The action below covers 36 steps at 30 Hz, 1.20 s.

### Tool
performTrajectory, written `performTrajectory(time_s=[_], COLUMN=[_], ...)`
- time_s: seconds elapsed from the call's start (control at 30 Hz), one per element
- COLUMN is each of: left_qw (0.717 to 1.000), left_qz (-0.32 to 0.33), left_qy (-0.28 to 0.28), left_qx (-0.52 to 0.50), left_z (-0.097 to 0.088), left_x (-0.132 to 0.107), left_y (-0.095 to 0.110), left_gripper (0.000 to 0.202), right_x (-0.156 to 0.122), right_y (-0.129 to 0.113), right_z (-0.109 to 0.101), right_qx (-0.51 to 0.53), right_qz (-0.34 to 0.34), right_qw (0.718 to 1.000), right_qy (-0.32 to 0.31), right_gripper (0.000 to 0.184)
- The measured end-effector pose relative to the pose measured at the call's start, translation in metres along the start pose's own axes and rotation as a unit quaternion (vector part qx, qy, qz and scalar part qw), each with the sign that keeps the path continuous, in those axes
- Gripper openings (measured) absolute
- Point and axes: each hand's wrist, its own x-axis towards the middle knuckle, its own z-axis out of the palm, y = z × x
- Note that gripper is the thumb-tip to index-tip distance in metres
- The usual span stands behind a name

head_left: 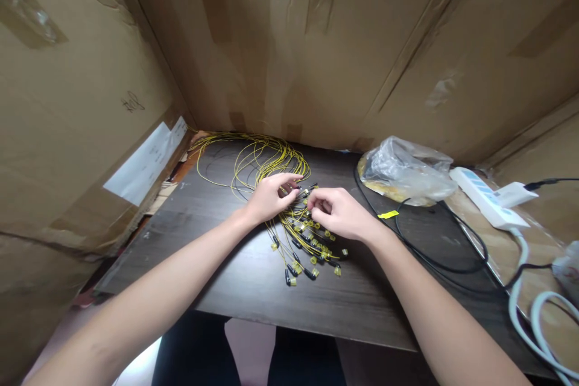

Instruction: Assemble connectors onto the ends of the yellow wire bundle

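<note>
A bundle of thin yellow cables (pixel 289 160) lies looped on the dark table, its ends fanned out toward me. Those ends carry black angled connectors (pixel 310 274) with small clear-yellow caps (pixel 338 271). Over the bundle, my left hand (pixel 271 198) is closed, with a black cable connector (pixel 298 188) at its thumb and index finger. Just to the right, my right hand (pixel 335 212) has its fingers curled in a pinch close to the same connector. What sits in that pinch, if anything, is hidden by the fingers. Several more capped ends lie below both hands.
Cardboard walls (pixel 289 60) enclose the table (pixel 226 271) at the back and sides. At the back right sits a clear plastic bag (pixel 402 163) with yellowish contents. Beside it are a white power strip (pixel 488 199), a plugged-in adapter (pixel 515 194) and a looping black cable (pixel 452 268).
</note>
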Motion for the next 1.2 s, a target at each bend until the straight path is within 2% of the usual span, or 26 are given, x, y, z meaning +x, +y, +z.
performTrajectory(time_s=[0.1,0.17,0.33,0.6,0.73,0.83,0.9,1.03,1.13,1.2], left_qw=[1.000,1.000,0.998,0.999,0.999,1.000,1.000,0.999,0.998,0.999], left_qz=[0.006,0.019,0.045,0.040,0.030,0.021,0.013,-0.020,-0.023,-0.017], left_qy=[-0.002,-0.008,-0.010,-0.012,-0.017,-0.016,-0.014,-0.013,-0.009,-0.014], left_qx=[-0.005,0.004,0.032,0.028,0.011,0.005,-0.001,-0.040,-0.049,-0.046], left_z=[0.000,0.000,0.000,0.000,0.000,0.000,0.000,0.001,0.001,0.001], left_x=[0.000,0.000,0.001,0.002,0.002,0.002,0.001,0.001,0.001,0.001], left_y=[-0.002,-0.003,-0.004,-0.005,-0.005,-0.003,-0.003,-0.001,0.000,0.000], left_gripper=[0.031,0.027,0.022,0.024,0.018,0.015,0.017,0.025,0.018,0.014], right_x=[-0.007,-0.011,-0.010,-0.007,-0.007,-0.005,-0.002,0.006,0.011,0.012], right_y=[-0.006,-0.005,0.001,0.005,0.005,0.004,0.005,0.011,0.016,0.018], right_z=[-0.004,-0.002,0.009,0.014,0.015,0.015,0.018,0.030,0.039,0.041], right_qx=[-0.046,-0.073,-0.108,-0.109,-0.115,-0.060,0.014,0.105,0.115,0.116], right_qz=[0.027,0.027,0.003,-0.008,-0.018,-0.031,-0.017,0.033,0.047,0.041], right_qw=[0.996,0.993,0.992,0.993,0.993,0.997,0.996,0.967,0.958,0.959], right_qy=[-0.067,-0.084,-0.069,-0.037,-0.021,0.025,0.088,0.229,0.260,0.257], right_gripper=[0.011,0.013,0.020,0.013,0.010,0.007,0.002,0.009,0.012,0.013])
